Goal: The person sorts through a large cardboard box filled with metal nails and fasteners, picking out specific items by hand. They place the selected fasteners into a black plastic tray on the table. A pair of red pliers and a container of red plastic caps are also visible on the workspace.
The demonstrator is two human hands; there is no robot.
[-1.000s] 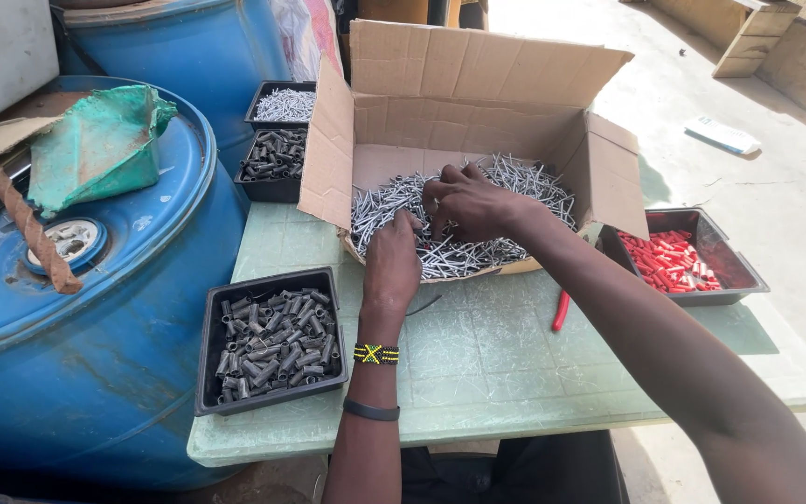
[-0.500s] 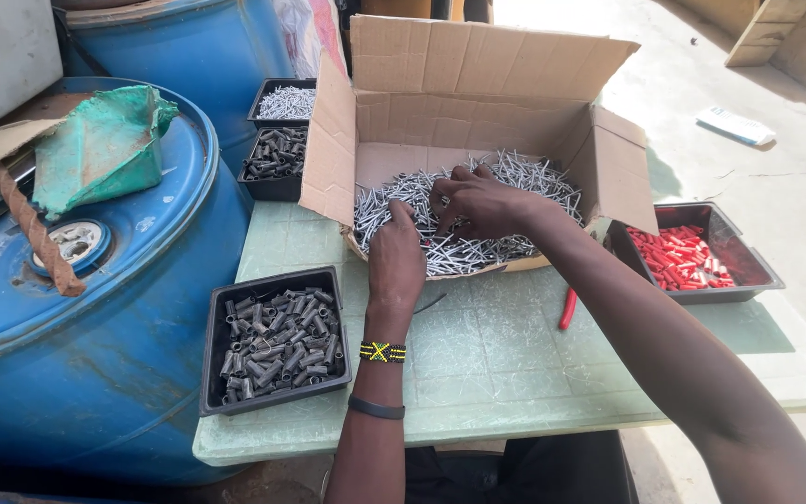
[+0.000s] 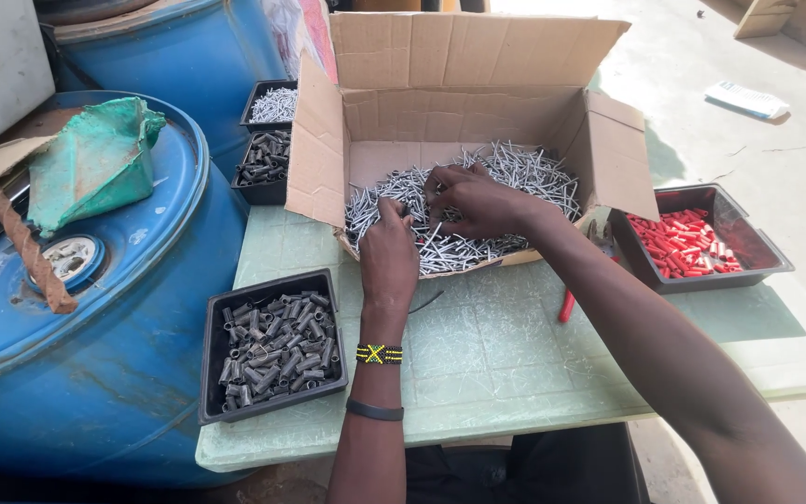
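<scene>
Head view: both hands work a heap of silver nails [image 3: 506,177] in a cardboard box [image 3: 403,65] at twelve o'clock; left hand [image 3: 389,252] and right hand [image 3: 478,201] curl among nails, exact hold unclear. Grey plugs fill a black tray [image 3: 212,373] at eight o'clock.

sunlit concrete floor [image 3: 701,56], green table [image 3: 515,355]

Change since one second earlier: the left hand [image 3: 388,250] has advanced from the front lip of the cardboard box [image 3: 440,84] into the nails [image 3: 506,173], closing toward the right hand [image 3: 476,198].
</scene>
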